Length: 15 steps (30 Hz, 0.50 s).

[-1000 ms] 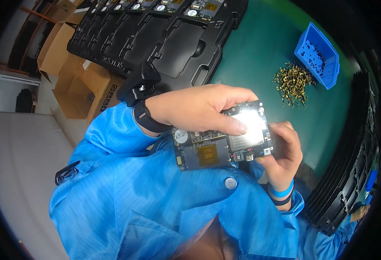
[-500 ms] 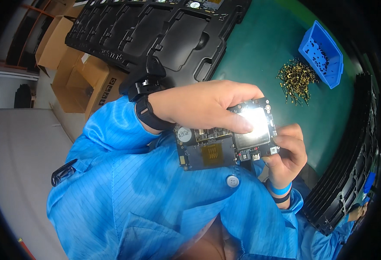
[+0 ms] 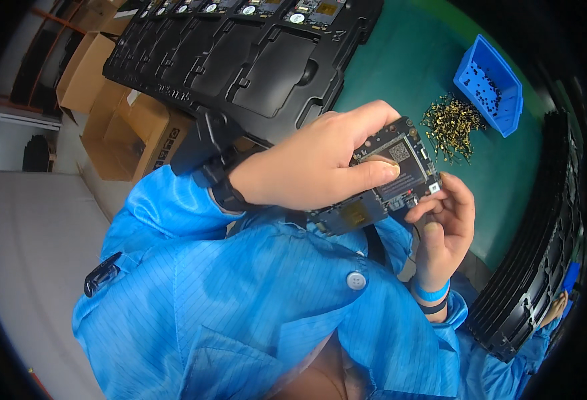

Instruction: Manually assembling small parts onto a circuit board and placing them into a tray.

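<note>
I see boards [image 3: 318, 13] seated toward the tray [image 3: 277, 73] edge farthest off; another board [image 3: 408, 175] is out, left hand [image 3: 323, 162] clasping it, right hand [image 3: 448, 223] curled, grip unclear.

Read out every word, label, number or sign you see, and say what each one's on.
No word or number is clear enough to quote.
Held circuit board: a square code and fine print, too small to read.
Boards in the black tray: round white stickers, marks too small.
Cardboard box: dark printed symbols, too blurred to tell.
</note>
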Motion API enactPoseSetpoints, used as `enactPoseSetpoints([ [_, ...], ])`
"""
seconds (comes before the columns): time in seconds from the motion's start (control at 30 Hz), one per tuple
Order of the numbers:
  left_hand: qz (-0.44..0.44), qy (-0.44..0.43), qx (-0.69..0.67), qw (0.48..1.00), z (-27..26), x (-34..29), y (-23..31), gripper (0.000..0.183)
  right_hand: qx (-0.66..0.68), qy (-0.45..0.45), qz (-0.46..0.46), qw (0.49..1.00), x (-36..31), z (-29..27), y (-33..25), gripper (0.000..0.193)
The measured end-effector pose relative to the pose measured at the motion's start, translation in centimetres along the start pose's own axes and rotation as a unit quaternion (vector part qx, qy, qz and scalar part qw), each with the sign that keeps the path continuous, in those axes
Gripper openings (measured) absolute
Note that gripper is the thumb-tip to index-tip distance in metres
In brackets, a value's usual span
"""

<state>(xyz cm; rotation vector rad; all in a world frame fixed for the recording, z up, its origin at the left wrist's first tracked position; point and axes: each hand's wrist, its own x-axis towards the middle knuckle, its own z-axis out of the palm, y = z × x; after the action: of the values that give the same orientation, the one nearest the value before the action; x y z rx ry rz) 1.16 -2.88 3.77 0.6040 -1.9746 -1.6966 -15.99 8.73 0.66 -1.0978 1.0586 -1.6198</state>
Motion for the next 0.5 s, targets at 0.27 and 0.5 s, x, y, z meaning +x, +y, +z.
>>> enactPoseSetpoints([
  [0.27,0.021,0.037,0.074,0.996,1.5,-0.3,0.6,0.031,-0.034,0.036,-0.024,0.999,0.9,0.8,-0.7,0.020],
  [0.5,0.150,0.072,0.066,0.984,2.4,0.1,-0.5,0.024,-0.015,0.008,-0.007,1.000,0.3,0.7,-0.4,0.022],
])
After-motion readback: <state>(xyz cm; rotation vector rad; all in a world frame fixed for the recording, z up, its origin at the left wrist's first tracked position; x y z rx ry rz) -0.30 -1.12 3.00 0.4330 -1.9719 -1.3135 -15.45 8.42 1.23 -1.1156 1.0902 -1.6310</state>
